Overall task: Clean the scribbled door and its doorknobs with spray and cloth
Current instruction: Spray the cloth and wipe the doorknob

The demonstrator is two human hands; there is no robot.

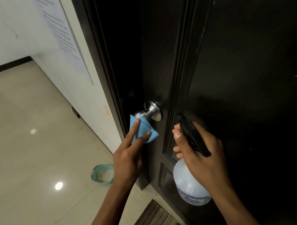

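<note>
While the doorknob point(148, 112) on the dark door point(248, 66) is the thing getting cleaned right now, start left of it: a teal tub point(103, 174) sits on the floor well below and left. Just under the knob, the left hand point(128, 159) presses the blue cloth point(143, 131) against its outer end with two straight fingers, so I'd cup the cloth round the whole ball and twist instead of dabbing. Right of the knob, the right hand point(200, 154) is curled tight round the spray bottle point(192, 177), nozzle aimed knobward; a short spritz is probably enough.
</note>
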